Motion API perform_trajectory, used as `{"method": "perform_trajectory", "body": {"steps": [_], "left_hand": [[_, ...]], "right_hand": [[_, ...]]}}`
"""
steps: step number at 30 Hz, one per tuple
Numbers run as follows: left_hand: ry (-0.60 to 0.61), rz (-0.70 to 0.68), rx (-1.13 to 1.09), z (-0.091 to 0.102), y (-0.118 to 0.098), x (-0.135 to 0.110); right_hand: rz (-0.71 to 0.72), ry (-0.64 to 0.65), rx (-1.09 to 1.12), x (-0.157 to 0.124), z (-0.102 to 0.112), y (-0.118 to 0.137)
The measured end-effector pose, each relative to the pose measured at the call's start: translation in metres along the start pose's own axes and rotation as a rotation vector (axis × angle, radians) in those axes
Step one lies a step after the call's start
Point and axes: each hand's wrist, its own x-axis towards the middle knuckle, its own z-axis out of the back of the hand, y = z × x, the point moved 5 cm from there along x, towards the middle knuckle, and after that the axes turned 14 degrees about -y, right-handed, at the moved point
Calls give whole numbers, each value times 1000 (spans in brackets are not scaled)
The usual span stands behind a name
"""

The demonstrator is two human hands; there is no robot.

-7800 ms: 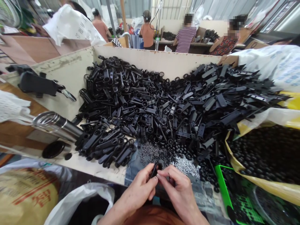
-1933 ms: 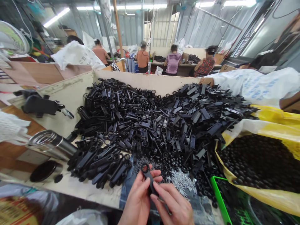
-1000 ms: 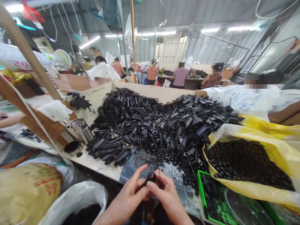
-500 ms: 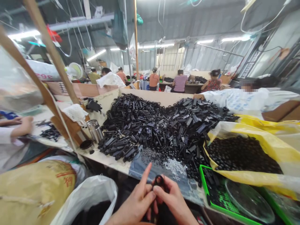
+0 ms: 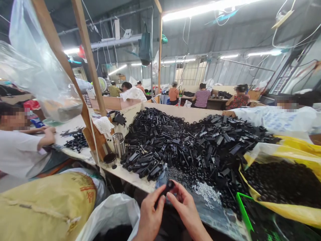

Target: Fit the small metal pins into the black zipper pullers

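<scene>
Both hands meet at the bottom centre around one small black plastic part (image 5: 167, 187). My left hand (image 5: 150, 216) pinches its lower end between thumb and fingers. My right hand (image 5: 184, 207) closes on it from the right, fingertips at its round end. Just beyond lie a scatter of small silver screws (image 5: 207, 192) and a big heap of black plastic parts (image 5: 193, 144) on the table (image 5: 125, 172).
A yellow bag of black round pieces (image 5: 283, 180) is at the right, a green crate (image 5: 242, 214) below it. A steel flask (image 5: 118, 144) and black lid (image 5: 109, 158) stand left. A white bag (image 5: 112, 214) and tan sack (image 5: 47, 207) sit below. A co-worker sits at left; others work behind.
The view has swung up and leftward, bringing the co-worker at left and the roof into sight. My hands stay together on the black part, which has tilted.
</scene>
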Motion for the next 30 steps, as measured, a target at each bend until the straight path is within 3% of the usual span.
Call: {"method": "perform_trajectory", "body": {"steps": [5,9,15,20,26,30], "left_hand": [[-200,-62,255,34,49,100],[-206,-127,384,35,82,149],[-214,-286,357,3,98,153],[-191,-622,414,-7,99,139],[-350,-537,605,1,97,144],[-347,-400,566,0,78,147]], "right_hand": [[43,68,-198,13,2,-11],[48,149,-316,7,11,-14],[83,80,-480,20,32,-4],[142,49,-602,68,59,11],[220,-60,-829,146,69,24],[211,-84,-916,168,62,17]]}}
